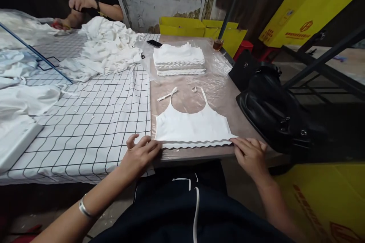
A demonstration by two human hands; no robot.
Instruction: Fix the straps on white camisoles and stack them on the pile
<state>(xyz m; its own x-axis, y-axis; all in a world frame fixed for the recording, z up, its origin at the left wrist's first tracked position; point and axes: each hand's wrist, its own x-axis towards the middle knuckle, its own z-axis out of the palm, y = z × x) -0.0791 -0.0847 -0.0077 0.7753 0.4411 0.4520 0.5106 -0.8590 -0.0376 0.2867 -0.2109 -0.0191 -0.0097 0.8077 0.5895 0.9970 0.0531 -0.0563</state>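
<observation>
White crop top (191, 125): thin knit cloth, laid flat on the clear plastic sheet (216, 83) that covers the brown table (242, 121), close to the near edge. Two narrow straps run away from the person; the hem is scalloped and lies in two wavy layers.

Left hand (141, 155): fingers loosely curled and a little spread, fingertips pressing on the top's near left corner; whether they pinch the cloth cannot be told. A silver bangle (84, 209) circles the wrist.

Right hand (251, 155): fingers stretched nearly flat, tips resting on the near right corner of the hem.

Folded stack (179, 60): white tops of the same kind, squared, farther back on the plastic, well apart from the flat one.

Checked cloth (94, 121): white with a black grid, covering the table's left part, its edge just beside the top.

Loose heap of white garments (105, 49): crumpled, at the far left; another person's hand (78, 2) is behind it.

Black phone (154, 43) and glass of brown drink (218, 44): at the far edge.

Black bag (270, 110): glossy leather-like, with metal fittings, just beside the table's right edge.

Yellow cartons (305, 15): orange printing and a hexagon mark, too small to read.

Open room: bare plastic between the top and the stack.
</observation>
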